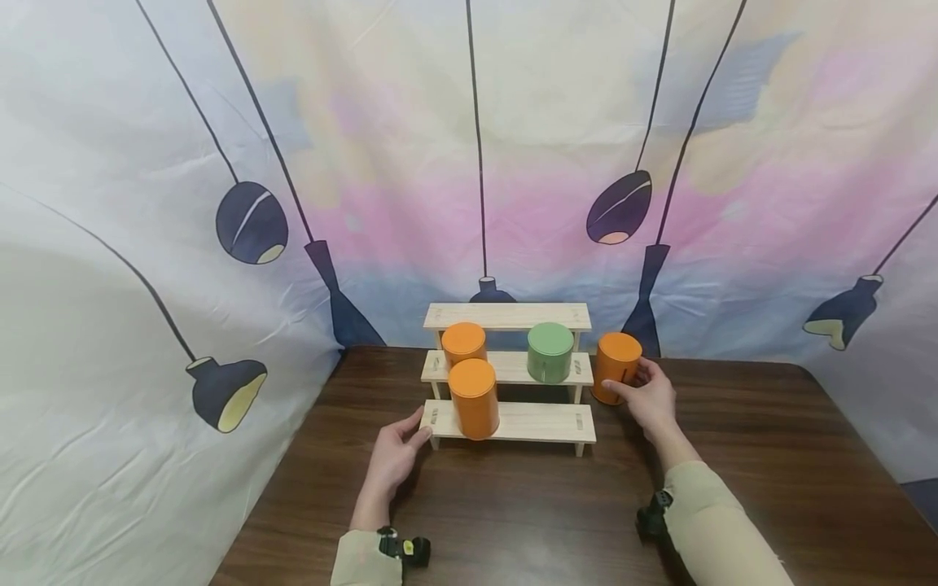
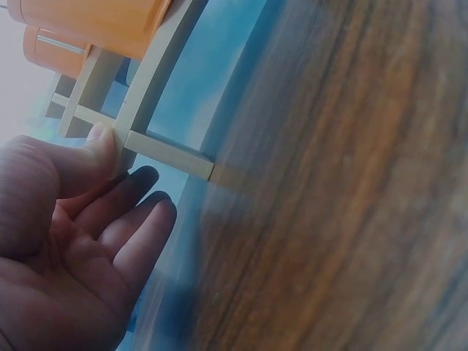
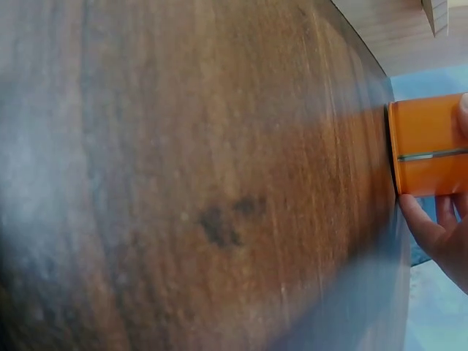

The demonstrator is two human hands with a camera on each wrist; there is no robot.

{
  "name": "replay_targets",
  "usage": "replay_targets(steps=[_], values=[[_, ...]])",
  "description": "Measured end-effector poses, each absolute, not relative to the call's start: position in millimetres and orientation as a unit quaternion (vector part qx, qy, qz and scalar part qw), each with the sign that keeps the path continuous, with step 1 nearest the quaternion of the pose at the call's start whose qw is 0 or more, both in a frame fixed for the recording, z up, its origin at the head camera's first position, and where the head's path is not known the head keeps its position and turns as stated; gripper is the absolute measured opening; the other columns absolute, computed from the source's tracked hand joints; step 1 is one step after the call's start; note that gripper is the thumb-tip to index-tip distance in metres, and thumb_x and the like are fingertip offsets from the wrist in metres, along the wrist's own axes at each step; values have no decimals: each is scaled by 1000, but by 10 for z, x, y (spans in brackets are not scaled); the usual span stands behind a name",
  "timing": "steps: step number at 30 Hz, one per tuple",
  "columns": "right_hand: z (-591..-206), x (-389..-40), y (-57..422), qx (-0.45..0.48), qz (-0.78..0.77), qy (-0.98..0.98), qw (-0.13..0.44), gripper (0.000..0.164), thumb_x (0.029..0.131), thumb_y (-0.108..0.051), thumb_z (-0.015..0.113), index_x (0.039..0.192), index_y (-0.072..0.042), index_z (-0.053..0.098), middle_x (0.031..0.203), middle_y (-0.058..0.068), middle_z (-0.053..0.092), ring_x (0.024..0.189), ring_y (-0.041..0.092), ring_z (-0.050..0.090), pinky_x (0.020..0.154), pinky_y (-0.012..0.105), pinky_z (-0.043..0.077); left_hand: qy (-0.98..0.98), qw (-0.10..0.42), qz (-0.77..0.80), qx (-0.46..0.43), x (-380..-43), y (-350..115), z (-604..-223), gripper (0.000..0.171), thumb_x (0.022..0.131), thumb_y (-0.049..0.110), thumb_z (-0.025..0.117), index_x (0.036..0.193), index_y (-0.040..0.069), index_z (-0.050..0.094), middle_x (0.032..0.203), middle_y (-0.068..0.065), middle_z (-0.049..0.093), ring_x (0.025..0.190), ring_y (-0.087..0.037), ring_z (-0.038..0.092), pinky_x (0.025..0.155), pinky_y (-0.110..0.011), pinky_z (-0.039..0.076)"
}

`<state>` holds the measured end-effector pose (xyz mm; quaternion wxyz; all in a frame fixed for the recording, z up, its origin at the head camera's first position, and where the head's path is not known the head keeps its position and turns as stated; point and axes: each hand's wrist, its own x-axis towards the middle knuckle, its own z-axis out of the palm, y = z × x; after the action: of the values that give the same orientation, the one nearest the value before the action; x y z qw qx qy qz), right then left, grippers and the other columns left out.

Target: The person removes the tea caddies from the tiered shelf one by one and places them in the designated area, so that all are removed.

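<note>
A three-step wooden display shelf stands at the back of the table. At the left end of its lowest step, my left hand pinches the board, thumb on top and other fingers loosely bent below, as the left wrist view shows. Right of the shelf, my right hand grips an orange canister between thumb and fingers. That canister is upright, its base right at the tabletop in the right wrist view. Another orange canister sits left of centre on the lowest step. The middle step bears an orange canister at left and a green canister at right.
The dark wooden table ends just behind the shelf. A painted fabric backdrop with lamp drawings hangs close behind and along both sides. A small black camera is strapped to the left wrist, another to the right.
</note>
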<state>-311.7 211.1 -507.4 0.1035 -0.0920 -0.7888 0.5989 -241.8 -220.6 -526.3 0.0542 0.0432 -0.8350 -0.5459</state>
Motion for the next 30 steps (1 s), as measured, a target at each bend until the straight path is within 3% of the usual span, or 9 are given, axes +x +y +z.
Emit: replay_targets(steps=[12, 30], values=[[-5104, -3127, 2092, -86, 571, -808, 116, 85, 92, -15, 87, 160, 4, 39, 157, 30, 48, 146, 45, 46, 117, 59, 43, -835, 53, -546, 50, -2421, -2196, -5258, 46, 105, 13, 69, 149, 3, 61, 154, -13, 57, 147, -39, 48, 121, -58, 36], [-5132, -3139, 2128, -64, 546, -831, 90, 96, 94, -25, 86, 166, 1, 27, 162, 31, 42, 146, 48, 46, 118, 60, 41, -831, 48, -552, 57, -2419, -2198, -5245, 48, 105, 14, 70, 150, 5, 60, 155, -15, 57, 148, -40, 47, 122, -59, 35]])
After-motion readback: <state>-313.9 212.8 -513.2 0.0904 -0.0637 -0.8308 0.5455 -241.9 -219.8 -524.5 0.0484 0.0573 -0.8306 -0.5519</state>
